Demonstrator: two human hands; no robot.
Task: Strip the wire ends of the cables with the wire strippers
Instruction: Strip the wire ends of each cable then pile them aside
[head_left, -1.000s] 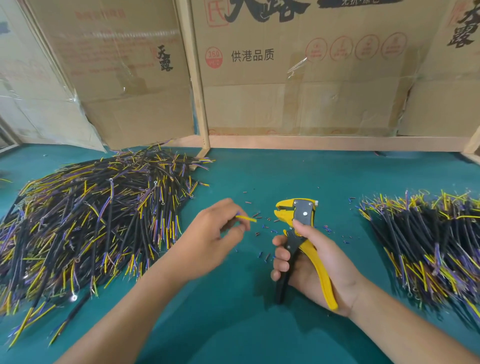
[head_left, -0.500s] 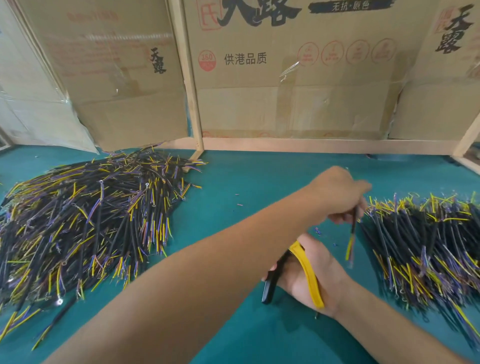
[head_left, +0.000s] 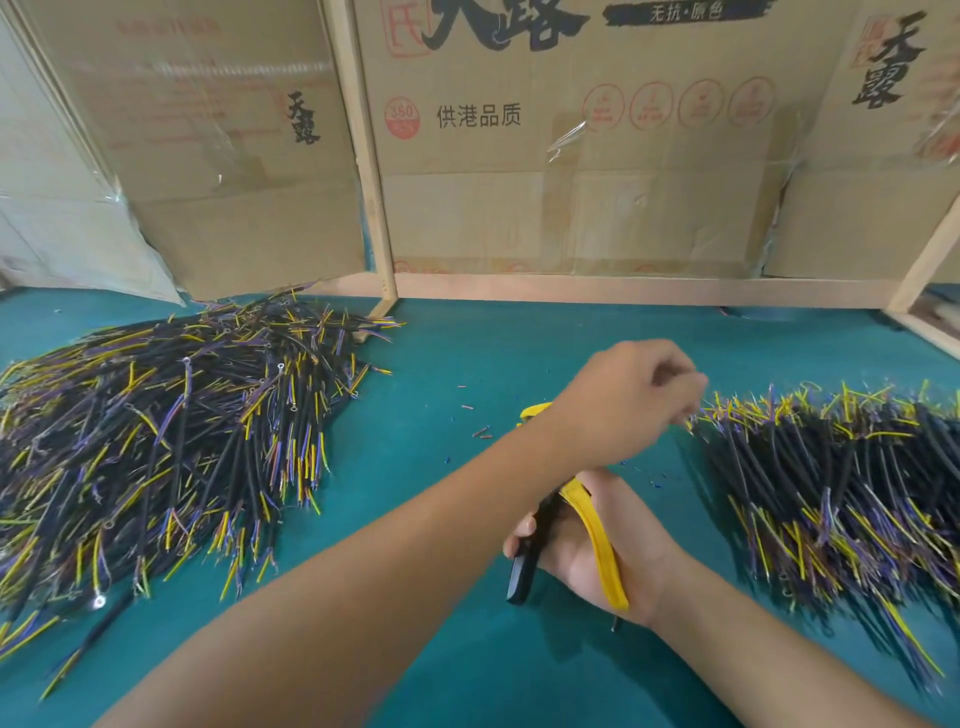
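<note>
Yellow-handled strippers (head_left: 597, 540) in right hand (head_left: 608, 551), fuzzy teal mat (head_left: 467, 649)

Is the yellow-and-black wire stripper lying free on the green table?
No, the right hand grips the yellow-and-black wire stripper by its handles above the green table.

The left arm (head_left: 415, 530) crossed over the strippers (head_left: 597, 535), hiding their head. The left hand's (head_left: 631, 400) fingertips were blurred. Both cable piles (head_left: 156, 441) ran past the picture's edges.
</note>
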